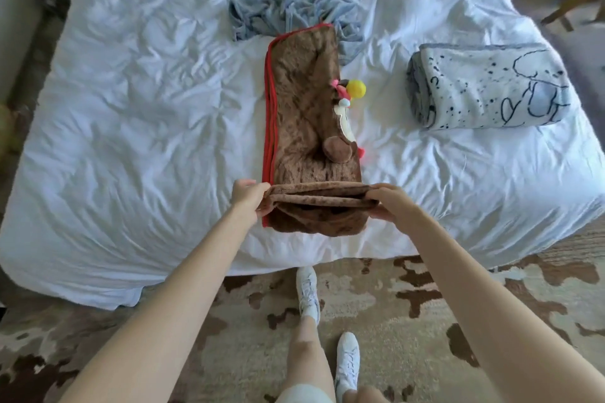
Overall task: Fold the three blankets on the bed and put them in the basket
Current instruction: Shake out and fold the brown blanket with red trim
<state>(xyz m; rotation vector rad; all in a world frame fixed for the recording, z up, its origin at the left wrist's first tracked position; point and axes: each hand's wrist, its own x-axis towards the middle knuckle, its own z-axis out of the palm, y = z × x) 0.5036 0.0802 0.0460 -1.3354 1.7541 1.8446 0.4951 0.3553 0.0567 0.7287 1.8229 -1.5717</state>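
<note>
Blanket point(304, 114) lengthwise away from person, near end pinched by both hands

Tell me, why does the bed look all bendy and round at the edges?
Head view: the wide-angle lens bows the bed, so its straight sides look curved. Head view: the light is soft and even, with only faint shadows in the creases. Head view: the brown blanket in the middle is fairly sharp, while the far corners of the picture are smeared and blurry.

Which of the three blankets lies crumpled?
The grey-blue blanket, farthest away; the brown blanket is a folded strip, the printed blanket a neat bundle.
</note>
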